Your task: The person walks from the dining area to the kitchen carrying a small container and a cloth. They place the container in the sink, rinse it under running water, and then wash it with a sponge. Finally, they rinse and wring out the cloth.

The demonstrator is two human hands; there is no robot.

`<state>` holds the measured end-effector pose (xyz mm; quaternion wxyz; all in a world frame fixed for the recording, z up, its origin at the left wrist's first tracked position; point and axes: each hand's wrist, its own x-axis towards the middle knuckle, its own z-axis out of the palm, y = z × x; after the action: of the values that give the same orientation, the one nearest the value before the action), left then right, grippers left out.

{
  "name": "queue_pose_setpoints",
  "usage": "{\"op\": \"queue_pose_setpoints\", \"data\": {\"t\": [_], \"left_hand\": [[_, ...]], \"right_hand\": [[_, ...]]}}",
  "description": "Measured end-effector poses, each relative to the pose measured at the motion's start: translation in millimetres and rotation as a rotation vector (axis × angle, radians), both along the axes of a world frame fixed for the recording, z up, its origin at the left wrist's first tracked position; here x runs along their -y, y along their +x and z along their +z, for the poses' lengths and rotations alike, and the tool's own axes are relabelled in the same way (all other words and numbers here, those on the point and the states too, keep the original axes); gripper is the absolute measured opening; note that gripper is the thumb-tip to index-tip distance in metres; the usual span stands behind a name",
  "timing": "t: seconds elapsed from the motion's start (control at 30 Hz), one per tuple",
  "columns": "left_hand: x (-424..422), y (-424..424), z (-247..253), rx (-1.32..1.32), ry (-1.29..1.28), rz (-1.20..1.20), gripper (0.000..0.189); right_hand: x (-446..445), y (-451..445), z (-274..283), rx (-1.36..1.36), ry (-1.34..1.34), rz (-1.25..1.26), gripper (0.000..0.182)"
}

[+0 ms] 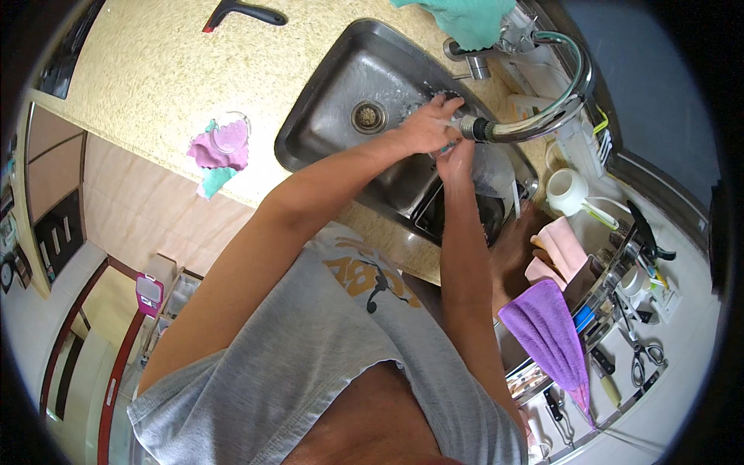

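Observation:
My left hand (433, 127) is over the steel sink (325, 110), by the spout of the curved chrome faucet (479, 128). Its thumb and fingers spread beyond the knuckles, and the palm is hidden. Close against it is my right hand (456, 160), palm side partly turned up, with wet skin. A small teal and pinkish bit (446, 147) shows between the two hands; I cannot tell what it is or which hand has it. Water splashes in the basin near the drain (369, 117). Beside my right wrist sits a translucent plastic piece (494, 171).
A black rack (427, 212) stands in the sink's near corner. Left on the counter lie pink and teal cloths (218, 151) under a clear round lid (231, 132), and a squeegee (250, 11). To the right are a white pot (567, 189), a purple towel (546, 331) and hanging scissors (642, 354).

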<state>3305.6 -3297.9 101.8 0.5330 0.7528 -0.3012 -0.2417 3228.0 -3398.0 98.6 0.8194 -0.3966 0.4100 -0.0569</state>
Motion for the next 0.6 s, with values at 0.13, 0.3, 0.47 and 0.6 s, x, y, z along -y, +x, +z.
{"op": "queue_pose_setpoints", "data": {"t": [0.13, 0.3, 0.47, 0.6], "left_hand": [[-23.2, 12.3, -7.9, -0.680, -0.306, 0.230, 0.051], [-46.8, 31.0, -20.8, -1.163, -0.326, 0.541, 0.045], [-73.2, 48.3, -56.3, -1.520, -0.431, 0.575, 0.047], [-82.8, 44.7, -39.4, -1.418, -0.321, 0.699, 0.050]], "right_hand": [[-12.4, 26.0, 23.4, -0.228, -0.248, 0.251, 0.064], [-41.3, 47.1, 18.1, -0.345, -0.539, 0.456, 0.074], [-56.7, 52.6, 30.2, 0.046, -1.097, 0.902, 0.064], [-52.2, 49.3, 42.5, 0.067, -1.264, 0.946, 0.054]]}}
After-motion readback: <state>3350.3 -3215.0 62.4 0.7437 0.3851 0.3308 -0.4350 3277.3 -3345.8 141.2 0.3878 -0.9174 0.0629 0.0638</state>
